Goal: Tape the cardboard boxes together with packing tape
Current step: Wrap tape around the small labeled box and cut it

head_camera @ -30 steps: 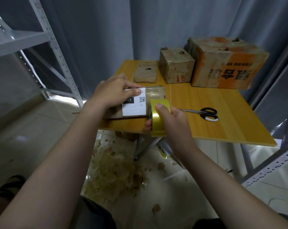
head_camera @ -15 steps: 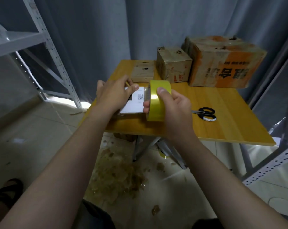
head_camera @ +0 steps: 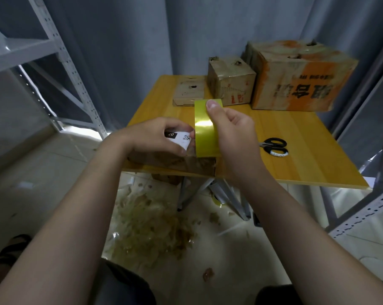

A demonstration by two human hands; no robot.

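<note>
A small cardboard box with a white QR label lies at the near edge of the yellow table. My left hand grips its top, fingers curled over the label. My right hand holds a yellow roll of packing tape upright above the box's right end, thumb on the roll's top. The tape's free end is hidden.
At the table's back stand a flat box, a medium box and a large orange-printed box. Black scissors lie to the right. Metal shelving flanks the table. Tape scraps litter the floor.
My right hand has lifted the tape roll from the box's front edge up and over its right end. My left hand shifted from pressing the label to curling over the box.
</note>
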